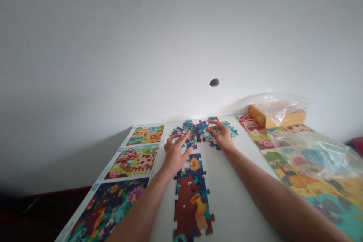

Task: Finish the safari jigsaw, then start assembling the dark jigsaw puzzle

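Note:
Both hands reach over a heap of loose jigsaw pieces (202,128) at the far side of the white table. My left hand (176,154) is at the heap's left side, fingers spread, with no piece visible in it. On the right side my right hand (224,138) has its fingers apart above the pieces, touching or nearly touching them; I cannot tell which. Closer to me lies a joined section of puzzle (188,204) showing a brown bear with a honey pot. Its upper left corner is partly covered by my left hand.
Along the left edge lies a sheet with printed pictures (137,160). To the right are a picture puzzle (297,177), clear plastic wrapping (326,159) and an orange box (292,118) with a plastic bag on it. A white wall with a hole (214,82) stands behind.

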`<act>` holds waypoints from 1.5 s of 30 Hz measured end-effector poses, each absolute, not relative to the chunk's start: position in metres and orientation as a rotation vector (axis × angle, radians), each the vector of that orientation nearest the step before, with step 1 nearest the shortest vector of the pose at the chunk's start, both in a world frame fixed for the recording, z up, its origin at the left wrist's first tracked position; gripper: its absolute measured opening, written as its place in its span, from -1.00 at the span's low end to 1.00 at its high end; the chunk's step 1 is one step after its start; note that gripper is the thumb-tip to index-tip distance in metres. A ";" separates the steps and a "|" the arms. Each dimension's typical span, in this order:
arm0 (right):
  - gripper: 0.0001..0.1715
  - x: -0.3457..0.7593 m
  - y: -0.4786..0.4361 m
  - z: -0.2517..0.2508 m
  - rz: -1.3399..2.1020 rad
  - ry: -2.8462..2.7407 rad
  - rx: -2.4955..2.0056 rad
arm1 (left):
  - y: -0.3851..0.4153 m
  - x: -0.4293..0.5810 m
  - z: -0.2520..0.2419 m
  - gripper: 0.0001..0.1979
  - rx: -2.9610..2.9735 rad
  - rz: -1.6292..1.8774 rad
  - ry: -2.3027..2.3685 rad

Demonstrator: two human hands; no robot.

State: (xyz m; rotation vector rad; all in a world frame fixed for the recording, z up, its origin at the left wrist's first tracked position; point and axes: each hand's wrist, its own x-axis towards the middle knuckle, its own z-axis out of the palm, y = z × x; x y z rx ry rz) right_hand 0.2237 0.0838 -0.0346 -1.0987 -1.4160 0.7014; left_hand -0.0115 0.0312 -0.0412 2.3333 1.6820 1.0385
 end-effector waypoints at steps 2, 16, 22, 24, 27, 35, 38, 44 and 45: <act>-0.52 0.221 0.080 -0.032 0.731 -1.421 -1.076 | 0.031 -0.012 -0.041 -0.34 2.330 1.052 1.647; -0.59 0.203 0.067 -0.028 0.743 -1.717 -0.975 | 0.033 -0.012 -0.036 -0.52 2.315 1.275 1.510; -0.69 0.203 0.067 -0.029 0.671 -1.778 -0.952 | 0.037 -0.015 -0.041 -0.72 2.218 1.396 1.478; -0.68 0.203 0.066 -0.028 0.694 -1.751 -0.960 | 0.038 -0.016 -0.042 -0.76 2.185 1.427 1.475; -0.67 0.203 0.066 -0.028 0.740 -1.693 -0.962 | 0.037 -0.015 -0.041 -0.82 2.190 1.425 1.507; -0.68 0.204 0.072 -0.037 0.754 -1.583 -0.997 | 0.033 -0.013 -0.034 -0.66 2.233 1.368 1.533; -0.70 0.204 0.074 -0.040 0.697 -1.639 -0.978 | 0.035 -0.014 -0.037 -0.69 2.280 1.330 1.487; -0.69 0.204 0.072 -0.036 0.672 -1.672 -0.984 | 0.031 -0.014 -0.035 -0.72 2.273 1.304 1.437; -0.69 0.204 0.071 -0.036 0.668 -1.674 -0.986 | 0.029 -0.014 -0.033 -0.65 2.273 1.303 1.413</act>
